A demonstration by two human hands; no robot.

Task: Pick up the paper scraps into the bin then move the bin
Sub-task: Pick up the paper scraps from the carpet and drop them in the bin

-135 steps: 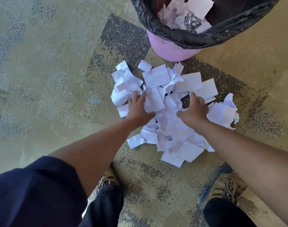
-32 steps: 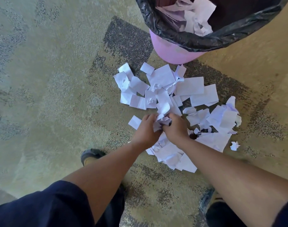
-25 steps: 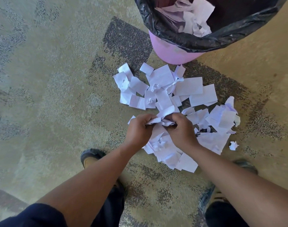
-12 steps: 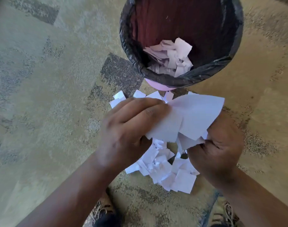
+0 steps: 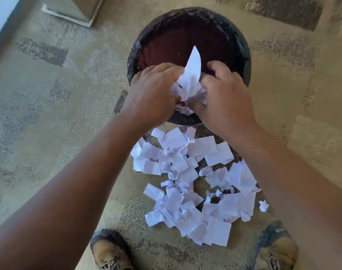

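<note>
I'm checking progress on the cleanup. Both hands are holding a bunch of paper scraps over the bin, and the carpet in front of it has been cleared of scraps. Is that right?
Not quite. The left hand and right hand do hold a bunch of scraps over the bin, but the head view shows that the carpet is not cleared: a large pile of paper scraps lies in front of the bin.

Carpeted room point(image 5: 49, 114); lined bin point(image 5: 242, 55)

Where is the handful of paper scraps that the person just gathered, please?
In the head view, the handful of scraps is pressed between the left hand and right hand, over the near side of the bin, beyond the scraps on the carpet.
</note>
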